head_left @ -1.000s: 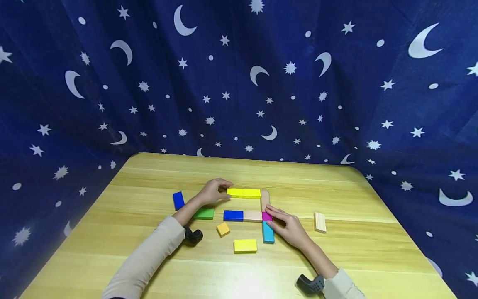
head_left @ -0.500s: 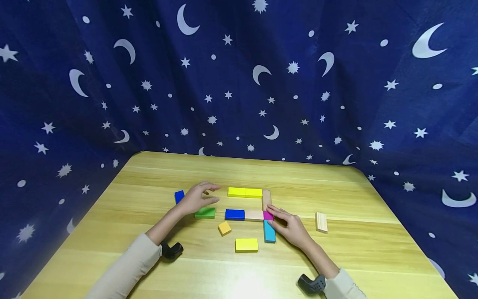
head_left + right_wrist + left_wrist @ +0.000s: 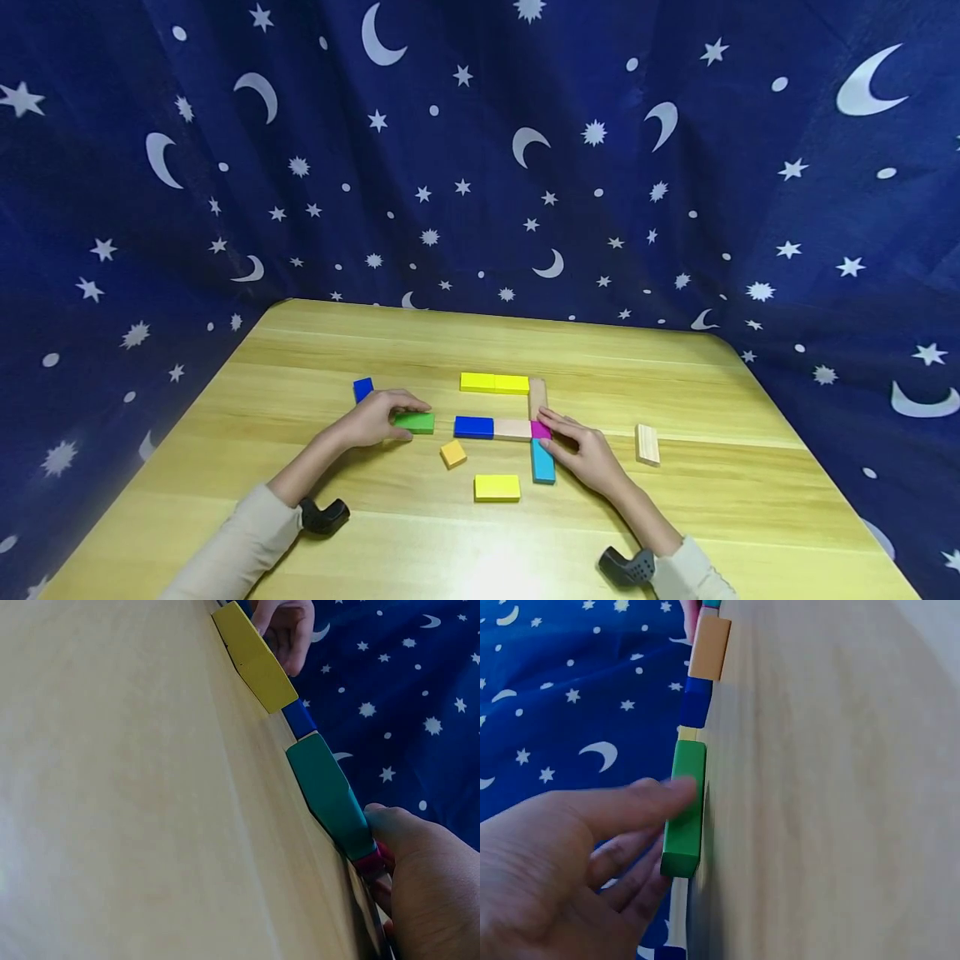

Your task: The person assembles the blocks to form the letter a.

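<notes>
My left hand (image 3: 375,417) is at a green block (image 3: 421,423), with the thumb along its near side and the fingers at its far side. The left wrist view shows the thumb across the green block (image 3: 682,832) too. To the right, my right hand (image 3: 591,460) holds a small magenta block (image 3: 537,430) between thumb and fingers. Against that block lie a light blue block (image 3: 543,463), a pale wood block (image 3: 512,430) and another pale block (image 3: 537,398) going away from me. A dark blue block (image 3: 474,427) continues the row leftward.
Two yellow blocks (image 3: 495,382) lie end to end at the back. A small orange block (image 3: 452,454) and a yellow block (image 3: 497,487) lie nearer me. Another blue block (image 3: 363,388) is partly behind my left hand. A striped wood block (image 3: 647,444) lies at right on the table (image 3: 750,500).
My left hand has left the yellow blocks at the back, come left and nearer, and taken hold of the green block. The right hand stays at the magenta block.
</notes>
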Available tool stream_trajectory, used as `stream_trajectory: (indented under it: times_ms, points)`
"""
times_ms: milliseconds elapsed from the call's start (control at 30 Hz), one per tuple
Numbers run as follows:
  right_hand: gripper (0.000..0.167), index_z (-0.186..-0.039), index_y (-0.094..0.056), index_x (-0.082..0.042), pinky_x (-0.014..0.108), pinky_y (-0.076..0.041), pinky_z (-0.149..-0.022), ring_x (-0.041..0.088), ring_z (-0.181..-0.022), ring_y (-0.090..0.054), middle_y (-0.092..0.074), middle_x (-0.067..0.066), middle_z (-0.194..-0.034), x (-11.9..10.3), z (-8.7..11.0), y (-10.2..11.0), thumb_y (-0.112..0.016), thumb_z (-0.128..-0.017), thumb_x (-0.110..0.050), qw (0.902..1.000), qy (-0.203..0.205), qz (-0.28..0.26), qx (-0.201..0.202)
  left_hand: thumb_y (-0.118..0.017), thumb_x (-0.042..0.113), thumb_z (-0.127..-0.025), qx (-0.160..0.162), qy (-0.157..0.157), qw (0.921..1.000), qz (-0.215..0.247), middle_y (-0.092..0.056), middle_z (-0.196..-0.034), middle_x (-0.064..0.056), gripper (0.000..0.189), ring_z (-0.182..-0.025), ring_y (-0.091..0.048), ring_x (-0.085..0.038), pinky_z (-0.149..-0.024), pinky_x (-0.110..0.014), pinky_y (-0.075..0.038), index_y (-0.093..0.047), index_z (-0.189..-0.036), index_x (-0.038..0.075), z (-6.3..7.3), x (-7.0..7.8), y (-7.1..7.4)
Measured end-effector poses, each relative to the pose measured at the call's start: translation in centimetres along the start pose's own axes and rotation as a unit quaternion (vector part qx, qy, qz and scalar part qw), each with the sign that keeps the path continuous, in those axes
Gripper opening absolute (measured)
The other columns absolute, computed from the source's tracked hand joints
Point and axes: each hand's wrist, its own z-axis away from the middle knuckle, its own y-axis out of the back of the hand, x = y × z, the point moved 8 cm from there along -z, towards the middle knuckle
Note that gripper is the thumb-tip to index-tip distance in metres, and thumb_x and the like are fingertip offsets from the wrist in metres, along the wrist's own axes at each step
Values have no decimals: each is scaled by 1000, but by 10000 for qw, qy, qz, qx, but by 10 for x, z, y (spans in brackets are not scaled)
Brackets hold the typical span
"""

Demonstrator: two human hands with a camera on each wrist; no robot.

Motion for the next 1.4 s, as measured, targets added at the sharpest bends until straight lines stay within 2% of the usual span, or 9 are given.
stream_trajectory:
  times_ms: [267,400,500,667,767,867,1067,1300,1400]
  points:
    - [37,-120,-63,-8,43,-40,-94,25,-117,-50,-55,1,-128,-1,1,-1,-67,-86,-22,10000,-8,-32,11,-78,7,-73,229,133,9996,55,-63,-108,3,41,-94,-58,-13,-75,-27,-49,-67,-112,15,2,0,-5]
    - [37,-120,-63,-8,43,-40,-94,27,-117,-50,-55,3,-128,-1,0,0,-67,-86,-20,10000,57,33,39,-78,8,-73,188,249,9994,179,-63,-108,4,42,-94,-58,-12,-77,-28,-49,-68,-113,14,2,0,-9]
    - [37,-120,-63,-7,45,-40,-93,29,-116,-50,-55,4,-128,-1,-1,0,-67,-86,-19,9999,85,59,26,-79,15,-73,7,325,9991,260,-62,-106,5,45,-93,-57,-12,-79,-29,-49,-66,-116,15,2,0,-12]
    - [38,-121,-62,-7,46,-40,-94,29,-117,-50,-55,4,-128,0,-1,0,-67,-86,-20,10000,26,-17,-1,-82,29,-69,-626,232,9971,371,-56,-106,4,66,-95,-53,-12,-81,-29,-47,-56,-129,18,6,3,-17]
    - [38,-121,-63,-9,43,-39,-95,25,-118,-49,-55,1,-129,1,-1,-1,-67,-85,-21,9999,-100,-98,-17,-83,26,-68,-982,202,9934,565,-53,-114,5,75,-98,-51,-12,-82,-29,-46,-49,-135,21,8,4,-20]
    - [38,-121,-63,-10,42,-39,-96,23,-119,-48,-54,0,-129,2,-1,-1,-67,-86,-23,9998,-173,-134,-38,-83,19,-69,-1198,232,9898,734,-50,-123,6,78,-98,-50,-13,-81,-29,-46,-46,-137,23,9,4,-21]
    - [38,-120,-63,-10,42,-39,-96,23,-118,-49,-55,0,-128,2,-1,-1,-68,-85,-23,9999,-155,-58,-15,-79,11,-72,-1339,119,9876,811,-46,-132,3,72,-96,-51,-14,-77,-28,-46,-46,-137,17,10,6,-21]
    - [38,-120,-63,-9,43,-39,-95,25,-118,-49,-55,1,-128,0,-1,0,-68,-85,-22,9999,-158,-24,26,-79,12,-73,-1236,82,9886,858,-51,-127,5,66,-93,-53,-13,-75,-27,-46,-52,-133,16,10,5,-22]
    - [38,-121,-63,-10,42,-39,-96,24,-119,-49,-55,0,-129,1,-1,0,-67,-86,-24,9998,-206,-36,-2,-77,7,-72,-1207,86,9888,874,-51,-127,5,67,-93,-53,-12,-78,-27,-47,-51,-133,17,11,5,-23]
